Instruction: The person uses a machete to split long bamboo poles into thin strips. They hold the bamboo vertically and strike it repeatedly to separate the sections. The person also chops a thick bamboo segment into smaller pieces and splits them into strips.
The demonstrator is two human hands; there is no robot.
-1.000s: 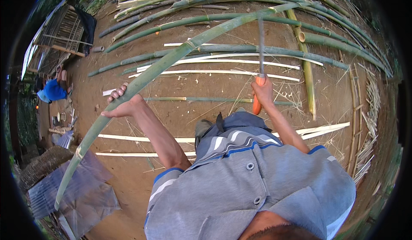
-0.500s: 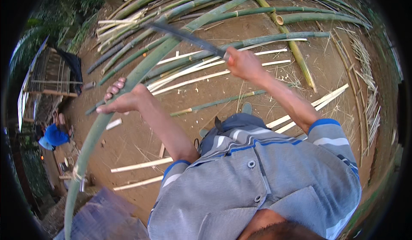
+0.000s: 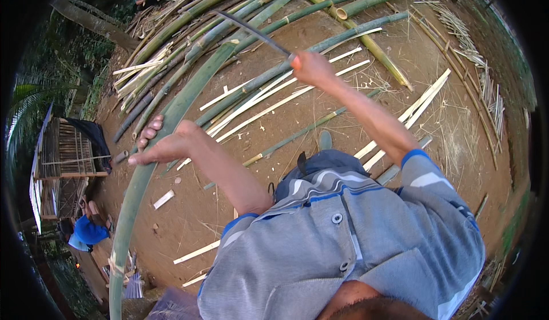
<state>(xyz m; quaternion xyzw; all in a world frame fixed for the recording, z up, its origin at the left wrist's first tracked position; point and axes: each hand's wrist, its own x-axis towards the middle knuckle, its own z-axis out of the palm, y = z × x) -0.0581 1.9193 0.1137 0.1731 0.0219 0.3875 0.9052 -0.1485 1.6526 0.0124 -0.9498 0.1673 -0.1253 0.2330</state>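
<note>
I find my left hand, at 9 o'clock, gripping a green bamboo pole that runs from 12 o'clock to between 7 and 8. My right hand, at 1 o'clock, is closed on the handle of a long knife. Its blade points toward 10 o'clock, crossing the pole in view; contact undetermined. Pale strips lie at 2 o'clock.

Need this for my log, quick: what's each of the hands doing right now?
Left hand: closed around the bamboo pole.
Right hand: closed, holding the knife.
</note>
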